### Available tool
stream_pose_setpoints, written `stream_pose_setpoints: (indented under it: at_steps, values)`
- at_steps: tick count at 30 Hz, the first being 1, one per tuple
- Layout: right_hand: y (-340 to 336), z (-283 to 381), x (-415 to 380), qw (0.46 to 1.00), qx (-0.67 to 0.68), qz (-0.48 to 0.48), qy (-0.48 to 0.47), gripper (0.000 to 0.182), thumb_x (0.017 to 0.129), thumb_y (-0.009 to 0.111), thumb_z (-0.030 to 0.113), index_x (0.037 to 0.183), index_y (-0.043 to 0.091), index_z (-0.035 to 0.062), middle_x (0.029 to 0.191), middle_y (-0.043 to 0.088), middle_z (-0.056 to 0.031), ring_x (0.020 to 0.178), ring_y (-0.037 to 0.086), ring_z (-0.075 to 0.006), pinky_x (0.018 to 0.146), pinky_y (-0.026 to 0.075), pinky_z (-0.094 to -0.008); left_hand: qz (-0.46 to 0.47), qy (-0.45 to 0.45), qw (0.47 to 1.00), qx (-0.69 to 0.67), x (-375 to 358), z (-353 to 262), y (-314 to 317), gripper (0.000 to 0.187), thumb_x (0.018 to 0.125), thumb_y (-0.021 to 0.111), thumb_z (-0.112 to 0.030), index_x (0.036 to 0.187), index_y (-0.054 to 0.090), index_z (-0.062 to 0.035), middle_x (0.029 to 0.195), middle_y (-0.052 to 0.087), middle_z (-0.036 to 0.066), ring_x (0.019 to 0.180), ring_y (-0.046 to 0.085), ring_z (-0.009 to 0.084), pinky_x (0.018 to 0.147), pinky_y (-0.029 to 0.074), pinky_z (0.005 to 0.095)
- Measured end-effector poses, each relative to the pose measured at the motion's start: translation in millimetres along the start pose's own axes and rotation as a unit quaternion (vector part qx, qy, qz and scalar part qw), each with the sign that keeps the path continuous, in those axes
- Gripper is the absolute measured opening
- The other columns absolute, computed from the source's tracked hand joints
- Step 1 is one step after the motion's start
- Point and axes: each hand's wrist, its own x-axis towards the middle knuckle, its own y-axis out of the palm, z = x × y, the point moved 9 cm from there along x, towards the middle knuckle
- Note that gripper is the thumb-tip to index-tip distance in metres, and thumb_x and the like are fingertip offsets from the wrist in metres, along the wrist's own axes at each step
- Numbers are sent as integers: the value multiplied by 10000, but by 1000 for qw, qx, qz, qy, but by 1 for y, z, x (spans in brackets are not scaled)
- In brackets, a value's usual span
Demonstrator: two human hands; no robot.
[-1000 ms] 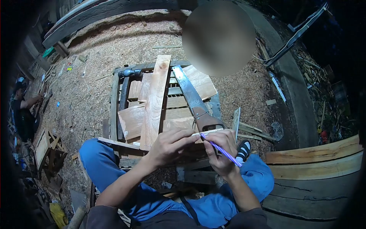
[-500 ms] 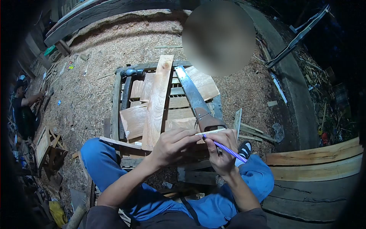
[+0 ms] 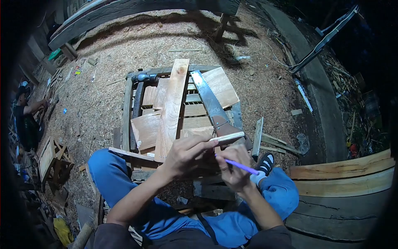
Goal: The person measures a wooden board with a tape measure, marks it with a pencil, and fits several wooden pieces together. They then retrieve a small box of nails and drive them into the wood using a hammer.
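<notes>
Head view — right hand [image 3: 237, 173] lower, slat [image 3: 227, 137] exposed

Purple pen [image 3: 242, 166], pale wood strip [image 3: 230, 137], silvery saw blade [image 3: 208, 95], grained tan plank [image 3: 171, 114], blue jeans [image 3: 108, 172]

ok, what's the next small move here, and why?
Probably set the tip of the purple pen against the small wood piece. The left grip holds the piece, and the right grip holds the pen angled toward it. I can't tell whether the tip already touches, so check contact first.
</notes>
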Motion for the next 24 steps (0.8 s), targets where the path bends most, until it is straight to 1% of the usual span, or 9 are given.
stream_pose_setpoints:
  at_steps: [2,5,8,11,12,13,17,19,24]
  values:
    - [1,8,0,1000,15,13,-3,98,976,730,127,1001,644,87,877,692,-46,777,639,-246,780,447,-431,15,31,999,-16,1,-5,3,508,739,750,-24,1243,712,-77,1101,737,116,926,737,304,781,590,396]
    - [-28,18,6,996,3,-82,-23,129,997,719,175,1015,629,83,904,693,-50,786,631,-255,785,443,-422,17,23,999,-21,2,-7,1,495,727,752,-2,1214,701,-71,1096,738,117,926,739,299,780,591,398]
    - [-32,-7,3,994,-50,-81,46,150,1030,682,230,1018,657,83,903,682,-67,854,614,-273,823,436,-425,32,-1,999,-32,1,-3,2,503,711,748,18,1202,683,-63,1096,738,111,921,735,297,771,588,408]
    - [-29,-6,8,996,-30,-72,35,153,1027,687,234,1010,669,83,911,677,-66,871,602,-286,846,426,-434,13,34,998,-41,5,-10,-1,502,707,740,19,1199,684,-68,1089,742,108,919,731,297,757,586,414]
    - [-26,-3,10,998,-17,-64,23,155,1027,688,237,1010,670,84,913,675,-64,872,598,-290,851,423,-434,35,27,998,-35,4,-10,1,465,704,766,13,1158,693,-54,1100,747,126,951,738,329,782,596,424]
    - [-22,-5,8,998,-12,-57,17,154,1036,671,227,1015,650,76,903,652,-73,868,587,-293,842,420,-438,58,20,998,-29,3,-10,3,430,701,792,7,1118,702,-41,1111,752,144,983,745,361,807,605,434]
    - [-18,-13,3,997,-4,-65,31,161,1056,622,190,991,594,45,884,600,-105,827,561,-304,796,416,-453,60,48,997,-5,4,-14,9,421,703,793,-1,1111,702,-46,1113,752,141,986,744,363,809,606,438]
    - [-17,-17,1,997,13,-60,39,165,1058,619,187,987,593,41,881,600,-111,811,558,-312,772,419,-454,31,50,998,-11,6,-13,5,478,680,741,2,1150,702,-79,1127,741,84,938,727,302,756,584,408]
    - [-13,-21,0,997,37,-55,35,171,1062,612,173,977,590,27,864,597,-124,762,548,-333,706,423,-458,43,42,998,-22,6,-12,7,473,679,747,3,1143,700,-74,1130,737,85,954,722,301,757,578,414]
